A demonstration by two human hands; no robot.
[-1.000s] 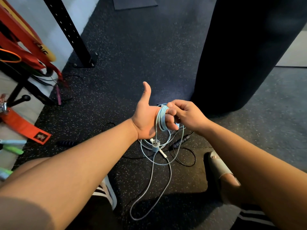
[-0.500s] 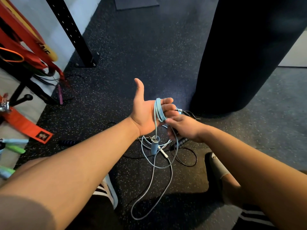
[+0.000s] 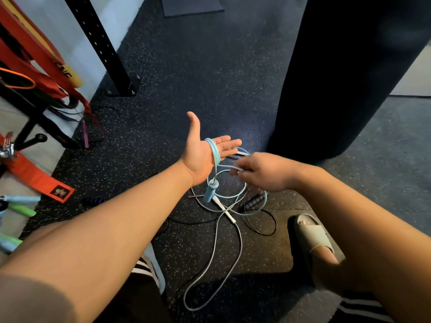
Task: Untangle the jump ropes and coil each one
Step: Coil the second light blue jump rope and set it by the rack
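Flooring: dark rubber floor [image 3: 210, 66] flecked with pale specks; a grey mat [image 3: 191, 5] lies at the far edge.
Background, right: black punching bag [image 3: 338, 78], reaching down to the floor just beyond the hands.
Background, left: black perforated post [image 3: 102, 47] bolted to the floor; red straps [image 3: 35, 57] hang on a rack at the left edge; an orange strap [image 3: 39, 180] with a dark patch lies near left.
Left hand [image 3: 203, 155]: palm up, fingers straight and together, thumb spread wide toward the far side; it curls round nothing and only carries the coil.
Light blue rope [image 3: 215, 151]: several turns wrapped round the left hand across the base of the fingers; one strand runs right to the other hand, and further loops sag to the floor below.
Right hand [image 3: 263, 172]: just right of the left hand, back upward, fingers curled, fingertips pinching a strand of the light blue rope.
Blue handle [image 3: 210, 191]: hangs from the coil just below the heel of the left hand, tilted, metal cap uppermost.
White handle [image 3: 224, 209]: on the floor under the hands; its pale rope [image 3: 214, 264] trails in a long loop toward the near side.
Black handle [image 3: 255, 201]: on the floor beneath the right hand; its thin black rope [image 3: 261, 227] loops beside it and crosses the pale rope.
Other handles: a dark handle [image 3: 94, 201] beside the left forearm; a purple handle [image 3: 85, 136] by the rack; green handles [image 3: 21, 210] at the left edge.
Footwear: pale sandal [image 3: 310, 234] on a foot, near right.
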